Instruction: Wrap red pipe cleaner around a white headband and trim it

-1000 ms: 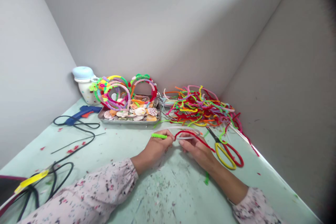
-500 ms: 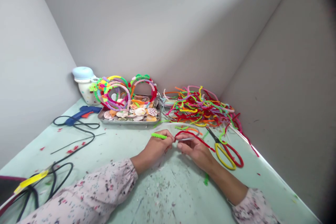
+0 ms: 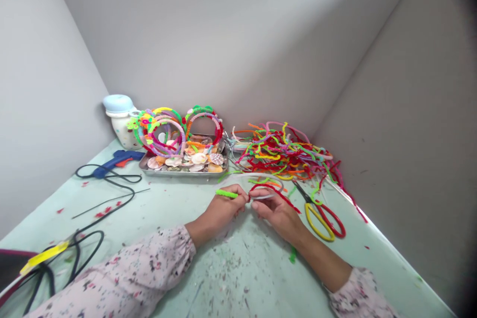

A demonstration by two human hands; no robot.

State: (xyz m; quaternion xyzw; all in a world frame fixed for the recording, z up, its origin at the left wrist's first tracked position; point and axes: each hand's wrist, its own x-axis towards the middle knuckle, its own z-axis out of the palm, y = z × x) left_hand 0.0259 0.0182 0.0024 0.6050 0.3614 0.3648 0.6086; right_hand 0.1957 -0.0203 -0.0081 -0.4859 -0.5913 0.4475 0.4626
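Note:
Low over the table's middle, my left hand [image 3: 229, 203] pinches a pale, thin headband [image 3: 274, 177] near a bright green fuzzy end [image 3: 226, 193] that sticks out leftward. From the left fingertips a red pipe cleaner [image 3: 279, 192] runs across to my right hand [image 3: 274, 208] and trails past its fingers. The right fingers are curled around that pipe cleaner and the near part of the band. Their exact grip is partly hidden. The band curves round behind both hands. Right of my right hand lie scissors [image 3: 319, 221] with one yellow and one red handle.
A metal tray [image 3: 179, 174] holds shells and several finished headbands [image 3: 167, 131]. Loose pipe cleaners [image 3: 283, 151] lie heaped at back right. On the left are a blue glue gun [image 3: 115, 161], its black cord [image 3: 126, 194] and a blue-lidded white jar [image 3: 122, 121].
Both hands stay nearly in place, with a slight shift to the right at the left fingertips. The red pipe cleaner's free end has drawn a little closer to the right hand.

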